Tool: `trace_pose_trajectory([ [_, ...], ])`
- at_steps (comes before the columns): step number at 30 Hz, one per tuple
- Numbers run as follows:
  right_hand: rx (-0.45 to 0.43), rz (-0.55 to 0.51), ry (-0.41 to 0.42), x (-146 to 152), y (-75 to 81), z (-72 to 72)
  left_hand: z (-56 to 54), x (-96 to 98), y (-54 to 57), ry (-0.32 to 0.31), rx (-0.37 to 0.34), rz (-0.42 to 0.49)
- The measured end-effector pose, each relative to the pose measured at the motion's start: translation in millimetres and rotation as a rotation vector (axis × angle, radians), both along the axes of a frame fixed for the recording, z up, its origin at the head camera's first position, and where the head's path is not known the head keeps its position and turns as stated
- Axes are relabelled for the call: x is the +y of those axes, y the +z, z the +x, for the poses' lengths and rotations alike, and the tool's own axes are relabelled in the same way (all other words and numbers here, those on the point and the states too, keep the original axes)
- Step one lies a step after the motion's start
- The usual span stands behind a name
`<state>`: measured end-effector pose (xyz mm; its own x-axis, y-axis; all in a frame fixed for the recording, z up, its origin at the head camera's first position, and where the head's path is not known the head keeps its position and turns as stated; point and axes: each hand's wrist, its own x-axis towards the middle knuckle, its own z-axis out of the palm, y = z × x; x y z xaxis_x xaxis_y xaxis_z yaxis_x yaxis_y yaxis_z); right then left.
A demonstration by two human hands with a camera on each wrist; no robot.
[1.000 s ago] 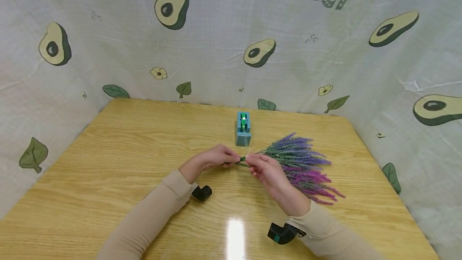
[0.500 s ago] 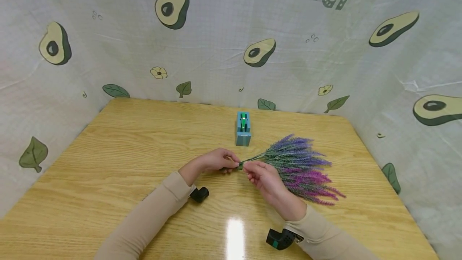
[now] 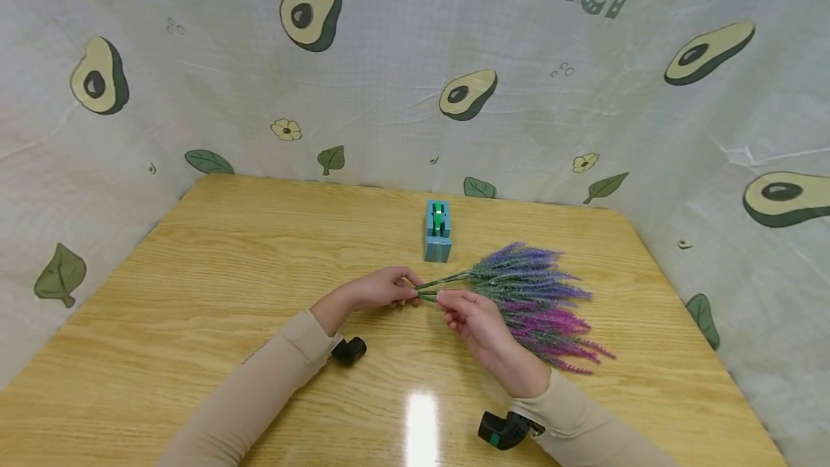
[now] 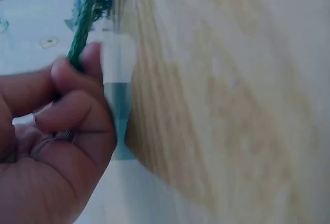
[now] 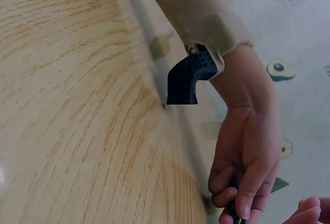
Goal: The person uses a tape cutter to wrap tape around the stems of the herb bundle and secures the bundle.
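The left hand [image 3: 387, 288] has just slid back along the green stems [image 4: 81, 31], so more bare stalk shows between the 2 hands. It pinches the stem ends; the right hand [image 3: 476, 319] has stayed put, fingers curled beside the stalks, gripping what I can't tell. To my eye, that leaves this stretch exposed, stalks fanning apart. The purple lavender heads [image 3: 525, 272] and magenta lavender heads [image 3: 551, 319] lie on the wooden table [image 3: 272, 236], right of the blue tape dispenser [image 3: 437, 251].

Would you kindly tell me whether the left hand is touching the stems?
Touching. The left wrist view shows it plainly: the left hand pinches the stems, with no gap between them.
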<state>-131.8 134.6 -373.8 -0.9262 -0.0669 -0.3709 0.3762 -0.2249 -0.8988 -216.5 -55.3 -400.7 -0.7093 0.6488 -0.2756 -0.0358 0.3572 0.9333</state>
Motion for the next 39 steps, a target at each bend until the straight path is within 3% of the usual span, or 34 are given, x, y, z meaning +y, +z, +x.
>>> trace_pose_trajectory([
  [5,0.016,-0.005,0.005,-1.7,-0.9,0.7,4.3,7.5,-0.8,0.059,0.018,-0.004],
  [12,0.018,-0.031,0.008,-2.5,-1.6,1.3,6.2,19.6,5.2,0.090,-0.064,0.066],
  [18,0.015,-0.028,0.007,-2.6,-3.7,1.4,9.1,23.8,12.0,0.077,-0.086,0.082],
  [28,0.007,0.001,-0.017,-3.8,-11.8,3.2,14.7,32.9,14.3,0.047,-0.145,0.131],
  [34,-0.001,0.008,-0.024,-3.9,-13.4,4.2,15.2,40.4,17.8,0.028,-0.138,0.179],
  [39,0.008,0.021,-0.027,-3.4,-17.1,4.7,15.3,44.2,16.8,0.057,-0.113,0.148],
])
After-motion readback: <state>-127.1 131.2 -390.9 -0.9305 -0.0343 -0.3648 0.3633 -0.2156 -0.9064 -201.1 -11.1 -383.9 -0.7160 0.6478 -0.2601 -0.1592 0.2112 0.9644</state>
